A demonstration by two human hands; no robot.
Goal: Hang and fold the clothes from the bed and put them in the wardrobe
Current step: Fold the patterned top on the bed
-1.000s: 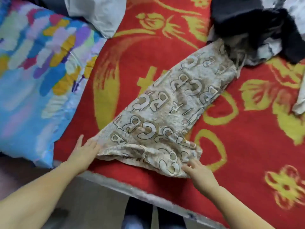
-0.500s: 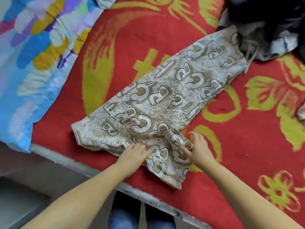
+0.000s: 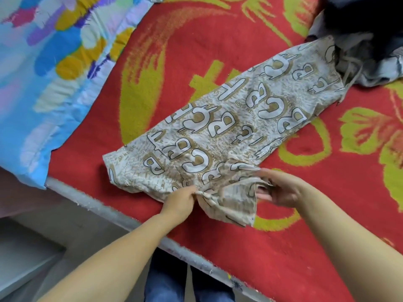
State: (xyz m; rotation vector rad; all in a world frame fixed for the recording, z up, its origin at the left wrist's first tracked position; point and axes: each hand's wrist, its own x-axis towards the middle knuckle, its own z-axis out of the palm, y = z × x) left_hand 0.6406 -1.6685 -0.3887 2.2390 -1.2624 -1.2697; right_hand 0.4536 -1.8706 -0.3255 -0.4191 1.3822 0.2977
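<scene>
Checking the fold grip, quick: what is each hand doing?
Left hand: pinching the beige lettered garment.
Right hand: gripping the same garment's near edge.

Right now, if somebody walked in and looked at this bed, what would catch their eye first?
Probably the bright red blanket with yellow-green flower shapes covering the bed. On it lies a beige garment printed with big white letters, stretched diagonally, its near end gripped by the left hand and right hand. A blue pillow with multicoloured patches lies at the left, and a dark heap of clothes at the top right.
</scene>
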